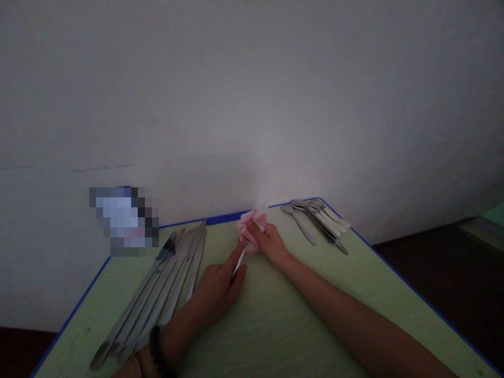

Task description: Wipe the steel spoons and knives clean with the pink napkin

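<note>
My left hand (220, 283) is closed around the shiny handle of a piece of metal cutlery (238, 262), its index finger stretched along it toward the cloth. The far end of that piece is hidden, so its exact kind does not show. A crumpled pink-and-white cloth (252, 244) is wrapped over the hidden end. My right hand (271, 241) grips this cloth, thumb pressed on top. Both hands meet over the middle of the green table (252, 325), close to its far edge.
Left of my hands lie several long metal utensils (157, 294) side by side. To the right, spoons (301, 223) and white-handled cutlery (328, 218) form a group. A pixelated object (124, 218) stands at the back left against the wall (252, 105).
</note>
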The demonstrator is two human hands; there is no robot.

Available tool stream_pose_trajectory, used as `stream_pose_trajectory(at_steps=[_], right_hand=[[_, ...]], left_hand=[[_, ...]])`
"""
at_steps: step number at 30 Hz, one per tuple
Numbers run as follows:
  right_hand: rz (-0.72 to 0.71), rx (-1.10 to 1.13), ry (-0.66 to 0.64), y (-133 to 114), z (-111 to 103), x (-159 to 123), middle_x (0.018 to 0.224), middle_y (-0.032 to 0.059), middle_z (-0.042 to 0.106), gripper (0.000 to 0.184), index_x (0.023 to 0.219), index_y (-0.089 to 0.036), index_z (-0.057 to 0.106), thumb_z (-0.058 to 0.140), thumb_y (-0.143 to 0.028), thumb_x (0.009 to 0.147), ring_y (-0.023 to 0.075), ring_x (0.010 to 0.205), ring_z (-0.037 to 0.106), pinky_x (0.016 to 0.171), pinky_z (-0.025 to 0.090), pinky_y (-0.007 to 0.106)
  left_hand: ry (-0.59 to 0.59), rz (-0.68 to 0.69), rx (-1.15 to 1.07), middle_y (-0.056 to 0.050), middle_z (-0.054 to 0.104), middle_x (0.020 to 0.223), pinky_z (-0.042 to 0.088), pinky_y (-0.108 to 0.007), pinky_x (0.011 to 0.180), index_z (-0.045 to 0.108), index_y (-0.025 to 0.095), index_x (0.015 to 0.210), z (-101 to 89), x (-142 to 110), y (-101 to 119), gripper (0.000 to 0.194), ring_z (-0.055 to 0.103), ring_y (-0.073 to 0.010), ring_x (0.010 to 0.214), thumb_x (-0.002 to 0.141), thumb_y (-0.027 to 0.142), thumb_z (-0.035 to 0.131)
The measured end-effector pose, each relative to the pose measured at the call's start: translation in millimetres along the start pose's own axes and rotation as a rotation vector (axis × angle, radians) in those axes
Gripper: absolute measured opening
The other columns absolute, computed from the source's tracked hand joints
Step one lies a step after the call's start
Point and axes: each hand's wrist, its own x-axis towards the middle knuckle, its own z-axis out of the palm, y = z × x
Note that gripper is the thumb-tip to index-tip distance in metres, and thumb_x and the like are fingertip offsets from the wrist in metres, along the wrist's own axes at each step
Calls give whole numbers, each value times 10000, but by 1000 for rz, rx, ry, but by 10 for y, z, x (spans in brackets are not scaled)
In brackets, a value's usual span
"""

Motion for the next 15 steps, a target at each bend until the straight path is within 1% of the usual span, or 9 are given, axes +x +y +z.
stream_pose_trajectory(at_steps=[3,5,6,8,10,12,15], right_hand=[[9,65,23,-1,3,2,654,45,670,461,669,-146,657,633,-606,693,155,583,594,561,488,270],[16,134,47,-4,6,13,628,46,666,470,671,-143,654,639,-613,687,153,555,593,561,488,275],[24,182,59,-8,8,20,619,46,664,475,686,-142,655,646,-617,679,154,545,595,564,493,281],[41,285,91,-17,17,32,621,46,666,489,724,-140,660,664,-623,655,156,534,600,576,506,297],[44,356,134,-25,33,38,639,49,673,497,737,-140,661,690,-623,623,154,538,605,584,513,298],[51,387,154,-24,55,30,650,52,677,504,737,-141,662,695,-628,611,154,548,610,584,513,293],[76,356,127,-5,103,-6,606,54,663,511,700,-134,654,685,-637,615,156,534,608,563,509,289]], left_hand=[[5,-13,-67,36,589,570,327,-232,509,296,176,1413,-16,-6,15,481,571,-174,488,951,311,310],[20,-32,-111,21,622,628,345,-230,522,349,166,1353,-24,-9,21,426,595,-171,534,957,316,301],[22,-39,-112,5,641,664,360,-233,540,412,165,1285,-26,-8,24,380,613,-172,570,961,322,290],[-18,-40,-54,-27,666,707,383,-244,573,529,172,1084,-28,-2,26,330,642,-184,626,969,337,267],[-78,-31,50,-55,683,723,394,-262,593,561,178,954,-26,9,26,358,659,-206,654,975,337,241],[-120,-23,126,-73,695,731,400,-278,597,562,174,952,-24,22,23,374,667,-224,661,978,322,219],[-141,-6,148,-79,698,732,404,-282,599,555,168,962,-24,40,9,390,666,-223,653,980,295,186]])
